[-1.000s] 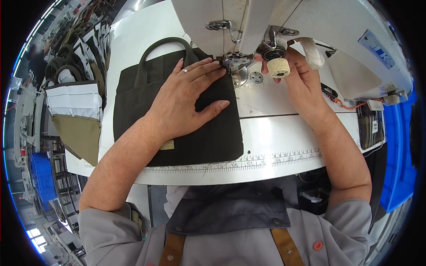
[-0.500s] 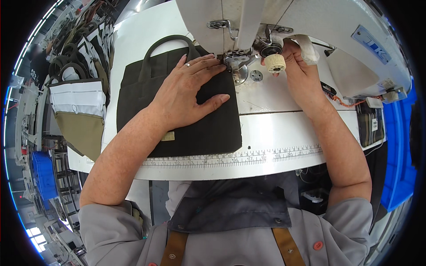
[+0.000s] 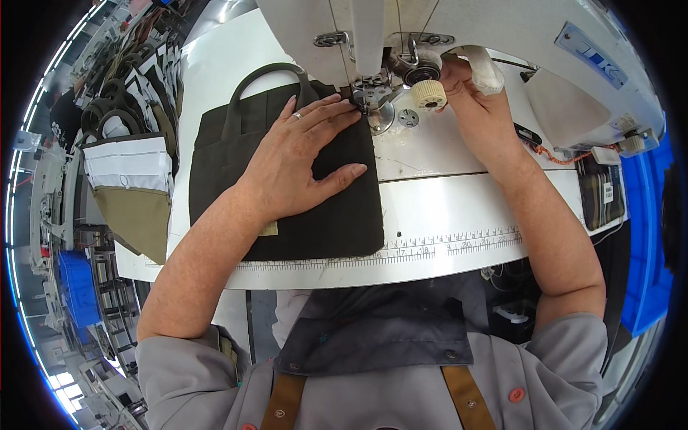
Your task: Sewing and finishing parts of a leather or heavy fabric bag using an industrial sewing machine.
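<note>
A dark, nearly black fabric bag (image 3: pixel 326 222) with a looped handle (image 3: pixel 236 100) lies flat on the white sewing table. My left hand (image 3: pixel 290 158) rests on it with fingers outstretched and thumb spread, a ring on one finger. Its fingertips are close to the presser foot (image 3: pixel 373 93) of the sewing machine (image 3: pixel 487 25), where the bag's upper right corner sits. My right hand (image 3: pixel 476 104) is beside the machine's cream knob (image 3: pixel 428 95), under a white padded lever (image 3: pixel 486 72). Its fingers are curled and partly hidden behind the knob; what they hold does not show.
A printed ruler strip (image 3: pixel 459 245) runs along the table's front edge. At the left hang several bag pieces (image 3: pixel 132 183) in white and olive. A small dark tool (image 3: pixel 528 134) with an orange cord and a plaid item (image 3: pixel 602 193) lie right, near a blue bin (image 3: pixel 641 236).
The whole view has shifted slightly, with the machine head now a little further left and higher. Both hands keep nearly the same places against the bag and the machine.
</note>
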Tool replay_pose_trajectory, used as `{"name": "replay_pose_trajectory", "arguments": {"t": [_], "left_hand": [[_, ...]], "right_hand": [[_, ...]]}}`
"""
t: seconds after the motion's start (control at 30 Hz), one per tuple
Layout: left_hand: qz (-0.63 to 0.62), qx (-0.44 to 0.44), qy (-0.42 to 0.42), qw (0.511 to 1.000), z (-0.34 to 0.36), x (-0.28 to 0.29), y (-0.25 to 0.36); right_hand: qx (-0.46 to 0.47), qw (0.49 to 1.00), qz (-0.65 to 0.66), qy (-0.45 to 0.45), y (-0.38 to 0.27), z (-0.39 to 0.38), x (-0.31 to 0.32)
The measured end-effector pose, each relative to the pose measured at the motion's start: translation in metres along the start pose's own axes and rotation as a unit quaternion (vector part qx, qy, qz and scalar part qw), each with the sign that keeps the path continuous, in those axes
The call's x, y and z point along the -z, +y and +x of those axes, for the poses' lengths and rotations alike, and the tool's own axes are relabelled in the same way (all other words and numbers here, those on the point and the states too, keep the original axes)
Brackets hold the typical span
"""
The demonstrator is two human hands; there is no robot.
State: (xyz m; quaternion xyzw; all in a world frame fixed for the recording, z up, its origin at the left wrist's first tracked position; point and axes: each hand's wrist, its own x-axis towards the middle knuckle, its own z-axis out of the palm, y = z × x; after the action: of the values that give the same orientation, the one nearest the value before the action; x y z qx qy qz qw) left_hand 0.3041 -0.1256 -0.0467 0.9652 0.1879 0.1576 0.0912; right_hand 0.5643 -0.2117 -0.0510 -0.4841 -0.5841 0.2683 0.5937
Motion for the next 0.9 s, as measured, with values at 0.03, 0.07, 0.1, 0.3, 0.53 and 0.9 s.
{"name": "replay_pose_trajectory", "arguments": {"t": [0.03,0.07,0.1,0.3,0.53,0.9], "left_hand": [[0.001,0.001,0.0,1.0,0.0,0.0,0.0],[0.001,0.002,0.0,1.0,0.001,-0.001,0.0],[-0.001,0.0,0.004,1.0,0.001,-0.001,-0.001],[-0.002,0.005,0.018,1.0,0.006,-0.001,-0.007],[0.091,-0.076,0.098,0.988,0.006,0.008,-0.008],[-0.003,-0.085,-0.074,0.994,-0.031,0.035,0.07]], "right_hand": [[-0.003,0.999,-0.038,0.005,-0.001,0.0,0.001],[-0.003,0.999,-0.038,0.004,0.001,0.0,0.001],[-0.005,1.0,-0.02,-0.003,0.003,-0.001,0.001],[-0.02,1.0,-0.003,-0.001,-0.001,-0.005,-0.005],[-0.021,0.978,-0.177,-0.105,0.002,-0.002,0.005],[0.111,0.888,-0.434,-0.099,-0.029,0.002,0.071]]}}
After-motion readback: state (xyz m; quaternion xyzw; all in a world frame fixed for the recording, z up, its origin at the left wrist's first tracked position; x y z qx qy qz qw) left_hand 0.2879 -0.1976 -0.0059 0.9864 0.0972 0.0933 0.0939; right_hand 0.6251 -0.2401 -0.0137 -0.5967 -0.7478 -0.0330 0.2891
